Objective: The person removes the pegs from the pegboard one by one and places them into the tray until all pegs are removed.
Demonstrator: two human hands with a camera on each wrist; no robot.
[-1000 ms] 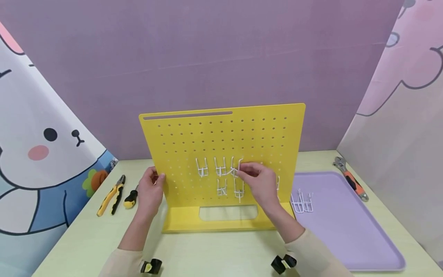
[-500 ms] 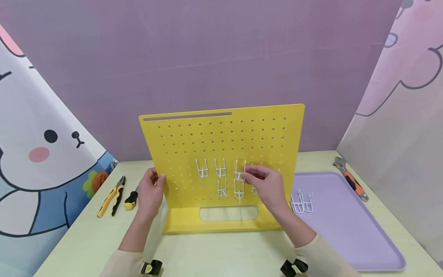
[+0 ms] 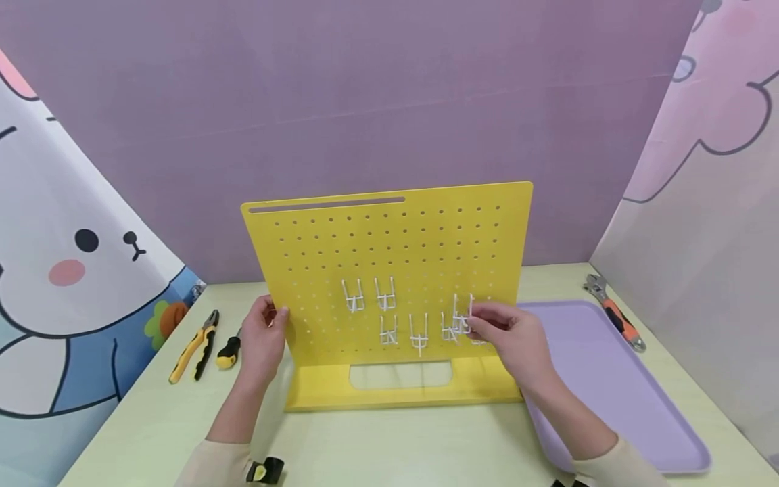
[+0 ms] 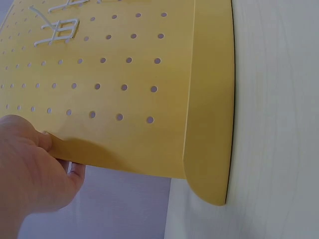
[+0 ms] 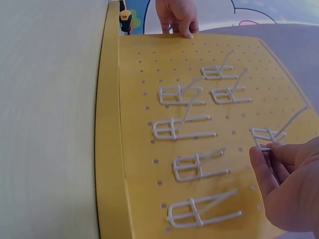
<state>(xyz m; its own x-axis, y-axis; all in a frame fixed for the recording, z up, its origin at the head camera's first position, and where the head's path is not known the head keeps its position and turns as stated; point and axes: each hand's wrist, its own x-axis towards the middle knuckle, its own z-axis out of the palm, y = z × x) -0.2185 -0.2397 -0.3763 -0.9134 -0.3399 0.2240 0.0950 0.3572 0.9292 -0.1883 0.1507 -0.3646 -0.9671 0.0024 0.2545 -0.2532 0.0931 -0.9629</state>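
A yellow pegboard [image 3: 377, 243] stands upright on its base. My left hand [image 3: 262, 341] grips its left edge, thumb on the front and fingers behind, as the left wrist view also shows. Between thumb and fingertips my right hand [image 3: 518, 341] pinches a white wire pegboard hook [image 5: 268, 133] in front of the board's right part. In the right wrist view this hook appears apart from the board. Two mounted hooks [image 3: 385, 294] sit in an upper row, left of centre. Several more hooks [image 3: 418, 335] form a lower row; the rightmost is partly hidden by my right hand.
Left of the board lie yellow-black pliers [image 3: 196, 345] and a screwdriver [image 3: 228, 352]. A purple tray [image 3: 621, 406] lies to the right, partly behind my right forearm. Beyond it is an adjustable wrench [image 3: 616, 314]. A purple wall [image 3: 389, 101] stands behind.
My right hand has carried the pinched hook rightward and slightly down, away from the upper row's right end. It now covers the hooks seen earlier on the tray. My left hand keeps its grip.
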